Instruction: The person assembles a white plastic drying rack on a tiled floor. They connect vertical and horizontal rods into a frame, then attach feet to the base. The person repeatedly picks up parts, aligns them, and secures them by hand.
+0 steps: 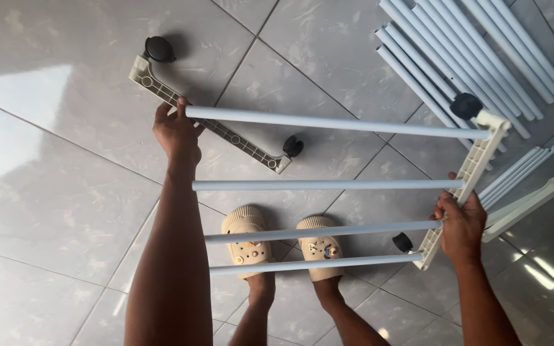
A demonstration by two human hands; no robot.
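My right hand [460, 221] grips a beige plastic side bar [476, 166] with black wheels, held off the floor. Several white tubes [328, 184] stick out of this bar to the left, their free ends open. My left hand [176, 131] reaches down to a second beige wheeled bar [226, 131] lying on the grey tiled floor, touching it close to the free end of the top tube [335, 123]. My feet in beige clogs [283, 243] stand beneath the tubes.
A pile of loose white tubes [476, 57] lies on the floor at the upper right. A few more tubes and a beige bracket [524, 205] lie at the right, behind the held bar. Glossy tiles reflect bright light.
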